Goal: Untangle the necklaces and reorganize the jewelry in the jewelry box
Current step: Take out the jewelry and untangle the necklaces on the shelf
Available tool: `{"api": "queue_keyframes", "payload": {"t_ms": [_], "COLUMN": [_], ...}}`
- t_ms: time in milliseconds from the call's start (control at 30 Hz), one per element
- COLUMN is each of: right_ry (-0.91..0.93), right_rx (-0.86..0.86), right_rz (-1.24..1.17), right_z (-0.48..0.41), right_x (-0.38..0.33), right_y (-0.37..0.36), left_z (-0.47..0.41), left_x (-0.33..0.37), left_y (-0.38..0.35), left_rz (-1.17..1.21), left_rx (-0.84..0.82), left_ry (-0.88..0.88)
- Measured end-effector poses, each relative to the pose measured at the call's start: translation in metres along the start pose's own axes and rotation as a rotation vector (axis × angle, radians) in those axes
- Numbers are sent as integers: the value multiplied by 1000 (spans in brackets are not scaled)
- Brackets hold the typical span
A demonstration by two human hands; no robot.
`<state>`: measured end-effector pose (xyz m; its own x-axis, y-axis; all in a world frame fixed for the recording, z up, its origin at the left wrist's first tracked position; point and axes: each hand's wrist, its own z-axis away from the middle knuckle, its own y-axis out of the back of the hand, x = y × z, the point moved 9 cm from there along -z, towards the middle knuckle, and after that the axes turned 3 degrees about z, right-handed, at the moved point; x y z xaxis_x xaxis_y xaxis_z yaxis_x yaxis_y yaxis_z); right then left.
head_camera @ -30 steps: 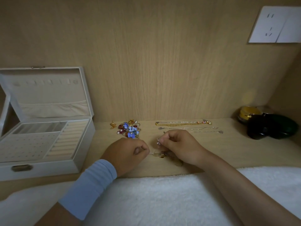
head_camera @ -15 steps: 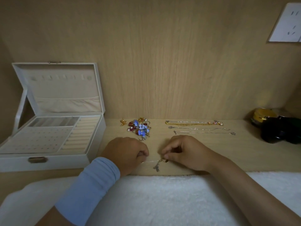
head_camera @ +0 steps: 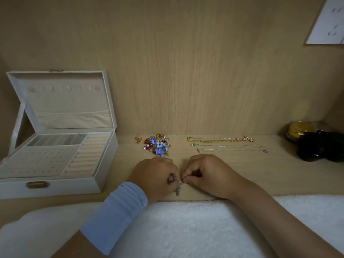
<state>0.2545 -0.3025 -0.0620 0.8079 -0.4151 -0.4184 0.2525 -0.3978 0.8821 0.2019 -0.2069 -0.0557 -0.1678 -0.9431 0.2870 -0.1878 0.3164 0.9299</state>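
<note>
The necklace [head_camera: 178, 189] in work lay at the near edge of the wooden shelf [head_camera: 260, 175], between the two hands and just beyond the white towel [head_camera: 186, 224]. Only a short run of fine chain and a small dark pendant below the fingertips were visible. The left hand [head_camera: 155, 175] was curled, its thumb and forefinger pinching the chain from the left. The right hand [head_camera: 209, 173] was curled likewise and pinched the chain from the right, the two pinches almost touching. Whether a knot sat between them could not be determined. The chain was judged very light, limp and thin, with no stiffness of its own; it was likely to sag, slip through the fingers, and kink or snap under a hard pull. Hold was best taken with the fingertips close on either side of any tangle, working it loose by small sideways teasing rather than tension. The pendant or clasp offered the firmest purchase for lifting. Three necklaces [head_camera: 223, 145] lay straightened in parallel rows beyond the right hand, and a heap of small jewelry [head_camera: 158, 145] lay beyond the left hand. The jewelry box [head_camera: 55, 186] stood at far left with its lid raised, well apart from the hands.
</note>
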Motion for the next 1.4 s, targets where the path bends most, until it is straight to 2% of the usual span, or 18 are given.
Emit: {"api": "queue_keyframes", "payload": {"t_ms": [300, 533, 600, 800, 1100, 1267, 1400], "right_ry": [8, -13, -23, -47, -105, -127, -171], "right_rx": [21, 60, 66, 72, 100, 157, 191], "right_rz": [137, 190, 200, 170, -46, -7, -109], "right_z": [4, 4, 4, 4, 5, 3, 3], "right_x": [1, 6, 8, 12, 19, 23, 25], "right_y": [2, 3, 3, 2, 7, 8, 11], "left_z": [4, 10, 12, 13, 3, 3, 4], "left_x": [-16, -20, -14, -4, -11, -15, -23], "left_y": [1, -8, -9, -13, -4, -8, -10], "left_rz": [352, 536, 572, 274, 180, 209, 214], "left_rx": [33, -111, -156, -241, -74, -68, -91], "left_ry": [109, 186, 155, -9, 103, 144, 182]}}
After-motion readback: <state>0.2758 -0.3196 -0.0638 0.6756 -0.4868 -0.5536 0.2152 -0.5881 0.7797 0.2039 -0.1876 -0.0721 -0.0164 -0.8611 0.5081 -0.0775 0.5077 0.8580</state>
